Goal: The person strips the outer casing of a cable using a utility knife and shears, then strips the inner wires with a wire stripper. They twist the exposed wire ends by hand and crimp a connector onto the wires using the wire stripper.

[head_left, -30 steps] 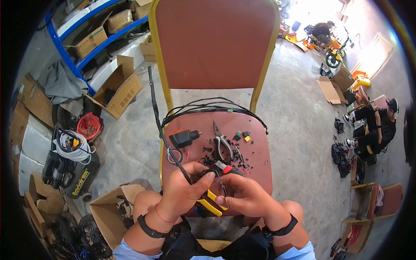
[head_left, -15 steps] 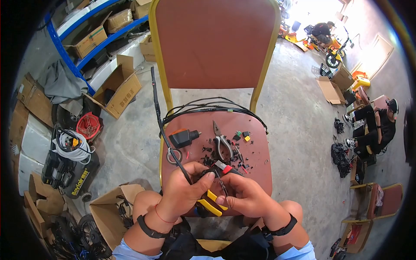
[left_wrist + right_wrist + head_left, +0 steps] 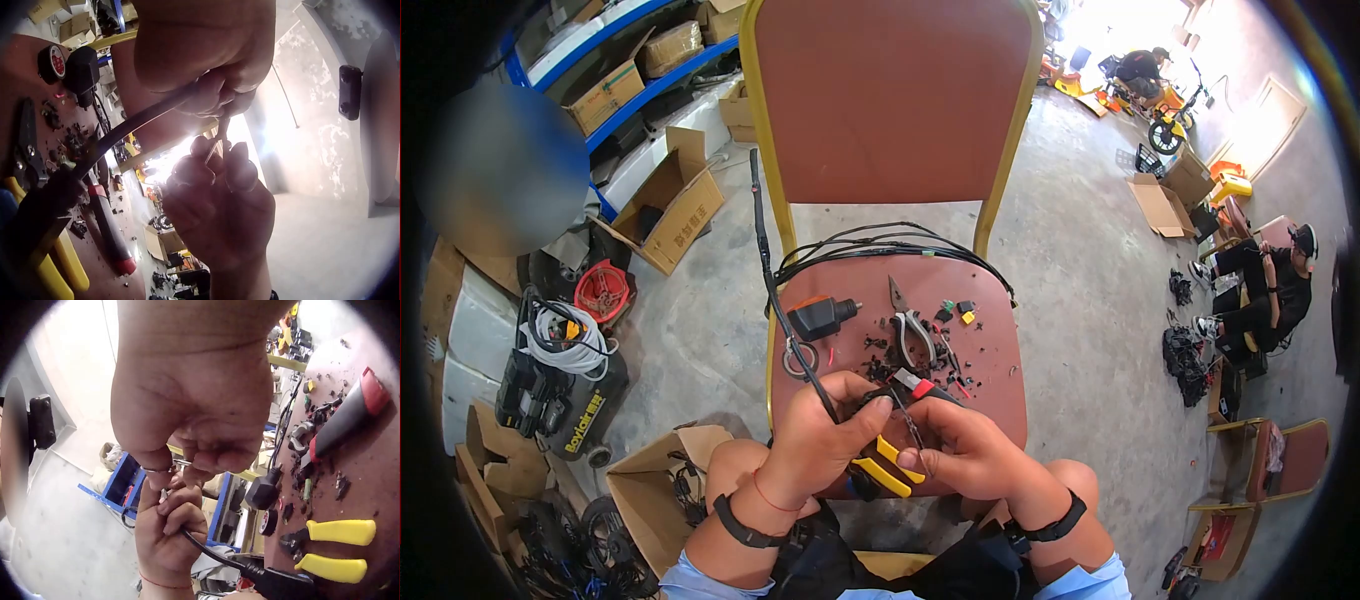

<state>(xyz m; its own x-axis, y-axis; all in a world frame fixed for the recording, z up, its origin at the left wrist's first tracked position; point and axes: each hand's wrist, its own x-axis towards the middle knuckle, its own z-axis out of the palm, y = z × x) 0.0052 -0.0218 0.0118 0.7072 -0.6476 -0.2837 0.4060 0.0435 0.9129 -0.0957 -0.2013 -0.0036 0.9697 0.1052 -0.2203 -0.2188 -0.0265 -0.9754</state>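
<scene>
— Concrete floor (image 3: pixel 685 370) all round, and for a work surface just a chair seat (image 3: pixel 1005 400). Why that?

— Right between the knees (image 3: pixel 737 470), so presumably for easy reach. Pliers (image 3: pixel 900 300), utility knife (image 3: pixel 918 383) and yellow-handled cutters (image 3: pixel 882 478) all lying near both hands, likely for quick swapping.

— And the black cable (image 3: pixel 761 230)?

— Clasped in the left grip (image 3: pixel 825 420), low over the seat's front, with the long part slanting up past the left edge. Probably wrapped firmly to stop any twisting.

— Right grip (image 3: pixel 965 450)?

— Narrow: a pinch of thumb and fingertips on a thin wire (image 3: pixel 911 424), between the two grips. Fit for fine control, by the look of it.

— Joined to the cable?

— Impossible to tell; hidden inside the left grip.

— Coiled cables (image 3: pixel 900 248) along the back edge?

— Perhaps to leave room for tools, tape roll (image 3: pixel 53 64) and black scraps (image 3: pixel 882 360).
</scene>
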